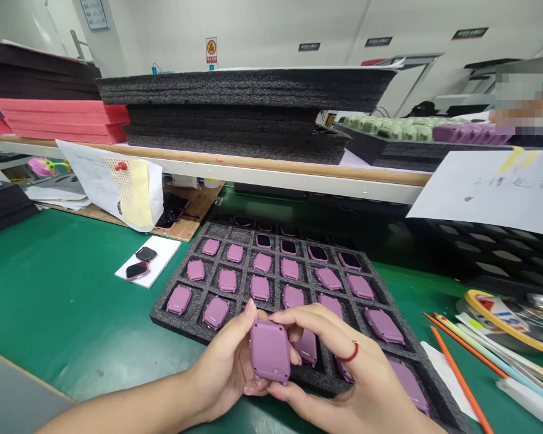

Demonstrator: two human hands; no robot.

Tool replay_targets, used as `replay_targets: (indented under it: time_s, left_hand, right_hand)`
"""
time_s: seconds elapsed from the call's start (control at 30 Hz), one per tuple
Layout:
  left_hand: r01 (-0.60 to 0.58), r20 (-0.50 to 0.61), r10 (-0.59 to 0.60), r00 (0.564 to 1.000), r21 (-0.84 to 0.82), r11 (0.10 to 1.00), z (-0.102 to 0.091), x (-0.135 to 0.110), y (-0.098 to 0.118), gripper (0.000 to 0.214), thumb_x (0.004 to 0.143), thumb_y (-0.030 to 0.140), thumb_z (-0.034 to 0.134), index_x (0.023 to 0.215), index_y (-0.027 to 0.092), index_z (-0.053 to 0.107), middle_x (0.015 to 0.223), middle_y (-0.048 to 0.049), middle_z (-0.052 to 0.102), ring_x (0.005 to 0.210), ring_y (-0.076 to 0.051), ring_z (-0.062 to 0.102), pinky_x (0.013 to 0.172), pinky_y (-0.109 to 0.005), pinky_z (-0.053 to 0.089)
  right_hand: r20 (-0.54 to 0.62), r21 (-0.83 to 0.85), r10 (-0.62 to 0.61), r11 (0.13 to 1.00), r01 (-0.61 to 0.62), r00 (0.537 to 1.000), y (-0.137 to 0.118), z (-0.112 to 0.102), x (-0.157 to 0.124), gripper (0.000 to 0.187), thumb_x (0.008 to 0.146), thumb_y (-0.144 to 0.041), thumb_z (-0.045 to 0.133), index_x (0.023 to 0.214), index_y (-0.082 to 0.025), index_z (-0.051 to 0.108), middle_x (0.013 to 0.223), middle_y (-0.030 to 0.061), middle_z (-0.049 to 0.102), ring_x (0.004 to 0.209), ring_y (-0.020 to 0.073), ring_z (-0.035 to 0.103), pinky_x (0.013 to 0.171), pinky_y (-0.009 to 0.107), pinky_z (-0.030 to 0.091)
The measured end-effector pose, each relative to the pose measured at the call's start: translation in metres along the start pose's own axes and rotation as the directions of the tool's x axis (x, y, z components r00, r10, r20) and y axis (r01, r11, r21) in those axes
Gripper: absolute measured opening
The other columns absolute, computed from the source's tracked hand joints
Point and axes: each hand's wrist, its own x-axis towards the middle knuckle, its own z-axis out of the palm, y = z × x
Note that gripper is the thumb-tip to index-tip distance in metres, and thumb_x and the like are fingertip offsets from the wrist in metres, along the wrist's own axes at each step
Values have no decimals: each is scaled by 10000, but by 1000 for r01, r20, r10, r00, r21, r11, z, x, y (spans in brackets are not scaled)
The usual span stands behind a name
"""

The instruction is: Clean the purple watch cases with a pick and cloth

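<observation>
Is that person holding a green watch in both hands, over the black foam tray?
Not green: the head view shows the watch is pink. The rest is right: the left hand and the right hand hold it over the black foam tray.

I see a white wall (271, 30) with a safety sign (212, 50). Below, a wood-edged shelf (235, 172) carries stacked black foam sheets (244, 90).
</observation>
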Motion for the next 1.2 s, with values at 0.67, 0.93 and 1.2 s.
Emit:
replay_targets:
  time_s: [0.67,0.93,1.2]
  left_hand:
    - [-27,-69,27,997,12,1000,-2,8,2,610,718,746,699,820,159,568,670,11,623,420,-26,381,393,-159,196]
    - [-27,40,10,999,444,896,-10,18,-8,677,666,842,622,761,183,504,771,-67,716,373,-46,431,366,-207,297]
    - [-68,108,8,994,557,828,-26,28,-18,700,685,882,554,738,185,505,746,-54,683,486,-68,428,498,-229,286]
  right_hand:
    - [1,-158,96,983,-95,995,28,-3,24,401,809,-308,734,1192,-242,636,1053,34,742,936,208,701,851,337,562]
    - [-3,-358,342,877,-320,940,122,51,120,278,965,-362,640,1167,-173,649,1199,79,671,1047,219,665,914,444,556]
    - [139,-516,446,795,-319,884,155,42,156,327,983,-344,617,1271,-191,605,1305,95,623,1102,235,649,926,457,560]
